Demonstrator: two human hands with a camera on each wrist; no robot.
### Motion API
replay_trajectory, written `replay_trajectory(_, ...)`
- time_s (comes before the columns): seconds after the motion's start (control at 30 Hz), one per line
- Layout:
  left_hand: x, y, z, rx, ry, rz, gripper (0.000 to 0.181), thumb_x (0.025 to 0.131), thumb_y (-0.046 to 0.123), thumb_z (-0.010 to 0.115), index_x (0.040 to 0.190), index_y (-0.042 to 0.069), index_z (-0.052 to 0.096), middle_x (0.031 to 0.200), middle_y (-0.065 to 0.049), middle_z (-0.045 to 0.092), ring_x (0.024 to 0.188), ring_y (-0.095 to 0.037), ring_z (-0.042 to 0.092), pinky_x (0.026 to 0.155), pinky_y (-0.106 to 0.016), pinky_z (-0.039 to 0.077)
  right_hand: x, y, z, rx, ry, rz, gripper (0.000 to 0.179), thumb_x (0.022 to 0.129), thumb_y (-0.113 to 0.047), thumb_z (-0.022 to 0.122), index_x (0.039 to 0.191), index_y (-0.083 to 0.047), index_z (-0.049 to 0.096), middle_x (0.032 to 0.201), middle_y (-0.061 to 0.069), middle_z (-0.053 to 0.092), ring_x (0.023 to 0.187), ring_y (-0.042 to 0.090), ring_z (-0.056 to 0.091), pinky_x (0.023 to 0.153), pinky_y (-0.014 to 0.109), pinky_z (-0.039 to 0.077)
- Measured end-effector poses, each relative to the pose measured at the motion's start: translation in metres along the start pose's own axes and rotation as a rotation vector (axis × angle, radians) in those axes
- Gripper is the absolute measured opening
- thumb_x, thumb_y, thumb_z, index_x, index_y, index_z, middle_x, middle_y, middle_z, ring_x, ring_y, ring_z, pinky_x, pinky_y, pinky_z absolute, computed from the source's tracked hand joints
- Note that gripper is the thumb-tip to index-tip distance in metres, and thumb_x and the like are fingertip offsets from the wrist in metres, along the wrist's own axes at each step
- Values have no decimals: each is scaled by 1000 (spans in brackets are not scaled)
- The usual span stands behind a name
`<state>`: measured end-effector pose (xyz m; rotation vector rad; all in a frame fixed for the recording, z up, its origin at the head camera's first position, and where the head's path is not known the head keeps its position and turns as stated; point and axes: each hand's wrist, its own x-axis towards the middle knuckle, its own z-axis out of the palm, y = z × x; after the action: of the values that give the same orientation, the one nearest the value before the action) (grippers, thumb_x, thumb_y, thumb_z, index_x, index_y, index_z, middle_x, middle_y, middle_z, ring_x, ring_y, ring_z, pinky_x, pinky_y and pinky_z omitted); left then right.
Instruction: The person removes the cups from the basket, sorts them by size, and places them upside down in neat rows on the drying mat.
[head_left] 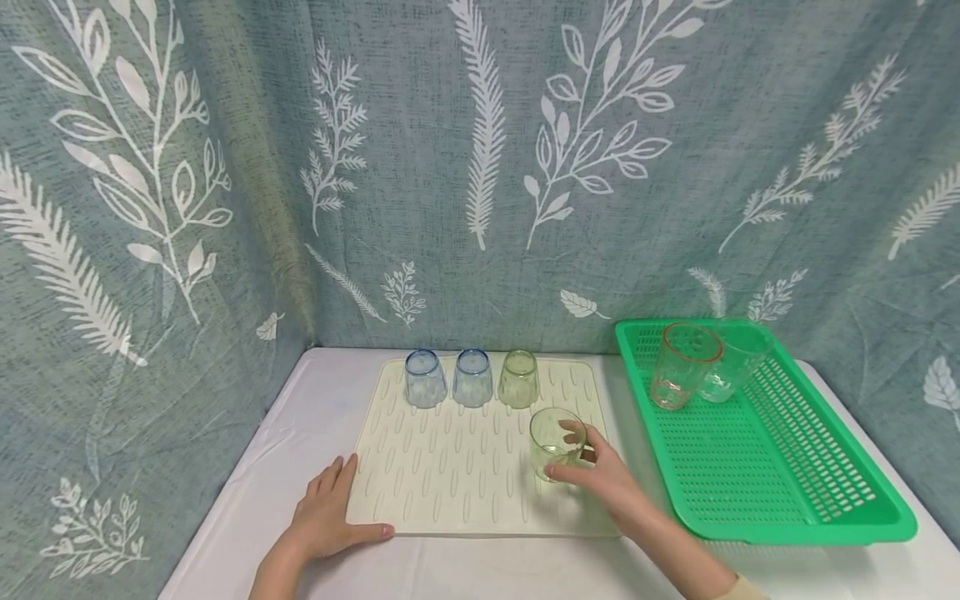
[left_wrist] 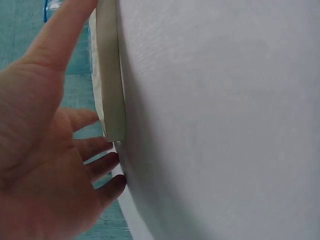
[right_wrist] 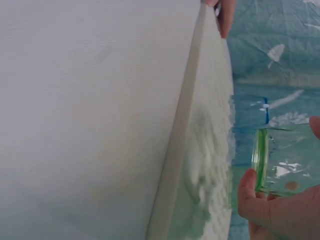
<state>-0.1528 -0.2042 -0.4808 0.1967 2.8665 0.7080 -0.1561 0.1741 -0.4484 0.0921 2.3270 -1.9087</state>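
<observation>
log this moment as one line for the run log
right hand: grips upright green cup on drying mat | left hand: flat on mat's front left corner | three cups upside down at the back | two cups in green basket

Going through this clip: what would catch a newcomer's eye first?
Probably the bright green basket at the table's right, with two clear cups lying in it. Next, the right hand gripping an upright green-tinted cup on the cream mat, behind which three cups stand upside down in a row.
</observation>
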Motion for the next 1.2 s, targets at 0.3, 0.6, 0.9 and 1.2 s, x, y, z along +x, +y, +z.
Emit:
replay_trajectory(0.3, -6, 44, -7, -151, 136, 122, 95, 75, 51, 80, 143, -4, 43, 150, -30, 31, 136, -50, 26, 103, -68, 28, 1, 6, 0, -18, 14, -9, 71, 74, -18, 84, 137, -13, 52, 129, 13, 51, 117, 28, 47, 84, 35, 44)
replay_trajectory(0.6, -2, 97, 16, -550, 248, 267, 56, 81, 32, 81, 132, 25, 59, 130, 9, 57, 117, -20, 56, 95, -39, 49, -2, 2, 6, -124, -2, -81, 71, 72, -20, 87, 135, -18, 55, 124, 5, 52, 110, 21, 45, 81, 36, 43)
replay_trajectory(0.9, 0, 125, 34, -717, 173, 270, 53, 84, 29, 79, 133, 22, 58, 132, 2, 57, 118, -30, 55, 92, -31, 51, -2, 5, 13, -356, -19, -279, 72, 66, -23, 91, 130, -14, 59, 118, 3, 52, 102, 22, 46, 71, 30, 48)
replay_trajectory(1.2, 4, 137, 44, -732, 156, 276, 58, 85, 34, 77, 136, 14, 54, 135, -10, 55, 117, -30, 55, 88, -33, 53, -9, 2, 24, -515, -39, -413, 72, 64, -28, 92, 127, -17, 60, 119, 1, 51, 111, 23, 45, 86, 42, 46)
